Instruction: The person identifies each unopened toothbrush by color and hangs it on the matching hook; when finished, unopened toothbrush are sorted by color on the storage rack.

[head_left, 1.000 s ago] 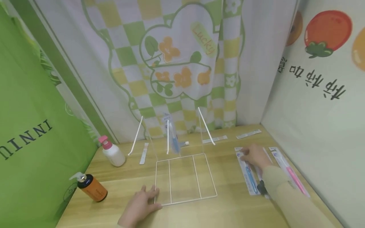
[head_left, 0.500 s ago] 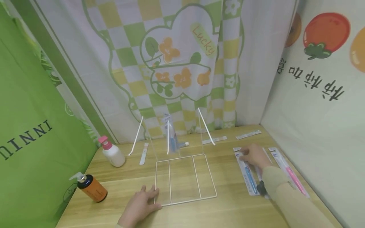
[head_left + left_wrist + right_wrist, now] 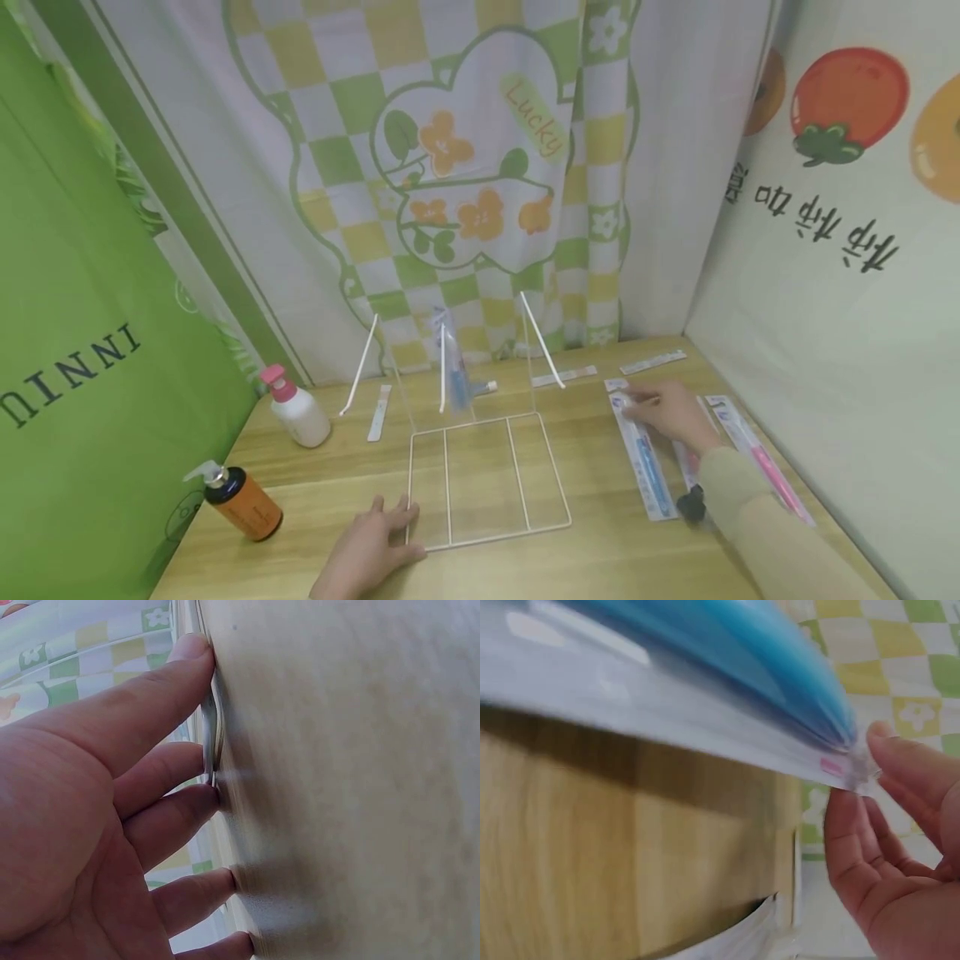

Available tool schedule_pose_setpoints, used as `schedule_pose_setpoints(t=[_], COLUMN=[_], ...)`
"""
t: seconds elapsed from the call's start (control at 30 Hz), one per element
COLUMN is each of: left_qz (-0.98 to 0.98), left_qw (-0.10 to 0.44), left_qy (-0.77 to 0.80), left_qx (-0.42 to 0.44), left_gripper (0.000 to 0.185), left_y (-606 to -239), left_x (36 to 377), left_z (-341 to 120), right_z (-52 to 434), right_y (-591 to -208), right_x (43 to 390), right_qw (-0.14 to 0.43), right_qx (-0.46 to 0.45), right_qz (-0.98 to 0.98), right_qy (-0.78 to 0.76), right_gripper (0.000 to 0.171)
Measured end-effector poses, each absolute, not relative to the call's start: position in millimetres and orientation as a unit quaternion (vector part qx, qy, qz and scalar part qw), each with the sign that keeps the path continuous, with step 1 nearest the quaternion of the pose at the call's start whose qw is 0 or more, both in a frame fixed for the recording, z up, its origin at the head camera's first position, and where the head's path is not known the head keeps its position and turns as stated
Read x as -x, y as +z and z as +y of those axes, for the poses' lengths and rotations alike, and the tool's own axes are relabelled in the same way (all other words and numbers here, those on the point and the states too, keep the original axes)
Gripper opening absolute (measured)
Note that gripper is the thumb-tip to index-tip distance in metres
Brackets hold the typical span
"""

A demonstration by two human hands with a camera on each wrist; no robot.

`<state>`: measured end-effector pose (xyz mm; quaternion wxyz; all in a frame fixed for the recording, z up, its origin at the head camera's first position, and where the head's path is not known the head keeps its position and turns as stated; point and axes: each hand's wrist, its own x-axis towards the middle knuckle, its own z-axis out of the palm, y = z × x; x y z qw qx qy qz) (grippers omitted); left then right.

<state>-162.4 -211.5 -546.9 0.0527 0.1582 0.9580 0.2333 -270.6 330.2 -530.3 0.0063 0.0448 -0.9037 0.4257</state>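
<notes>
In the head view the person's right hand (image 3: pixel 671 412) was at the upper end of a long, flat, clear-and-white plastic pack holding a blue toothbrush (image 3: pixel 651 467), which lay slantwise at the right of the pale wooden table (image 3: pixel 615 558); from above, the back of the hand hid much of the grip. The right wrist view supplied it: thumb and fingertips pinched the end of the pack, just beyond the rounded blue part, with a shadow on the wood along the pack's edge. Only the head view placed the neighbours, a similar pack with a pink toothbrush (image 3: pixel 768 462) farther right and another blue one (image 3: pixel 456 367) up at the middle prong of a white wire rack (image 3: pixel 447 487). The left hand (image 3: pixel 367 546) was at the rack's near left corner, its fingers spread. Seen from overhead, the outer fingers were mostly hidden; the left wrist view showed the thumb and two nearest fingertips touching the wire, and the remaining two fingertips down against the wood.
</notes>
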Motion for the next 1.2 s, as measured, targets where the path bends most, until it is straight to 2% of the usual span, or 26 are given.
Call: schedule_pose_setpoints(t=[0.17, 0.43, 0.6, 0.9, 1.2], left_qz=[0.958, 0.957, 0.955, 0.956, 0.956], left_qw=[0.060, 0.066, 0.071, 0.065, 0.066], left_qy=[0.227, 0.229, 0.234, 0.228, 0.227], left_qx=[-0.162, -0.168, -0.166, -0.173, -0.173], left_gripper=[0.071, 0.072, 0.073, 0.073, 0.072], left_y=[-549, -548, -547, -546, -550], left_x=[163, 165, 164, 164, 166], left_z=[-212, -213, -212, -213, -213], right_z=[314, 263, 228, 174, 121], right_y=[-511, -472, -451, -438, -415], right_x=[262, 235, 213, 188, 162], right_qw=[0.033, 0.144, 0.210, 0.226, 0.308], right_qx=[-0.059, -0.122, -0.199, -0.323, -0.412], right_qz=[-0.893, -0.863, -0.822, -0.742, -0.663], right_qy=[0.445, 0.469, 0.491, 0.542, 0.545], right_gripper=[0.059, 0.046, 0.042, 0.046, 0.046])
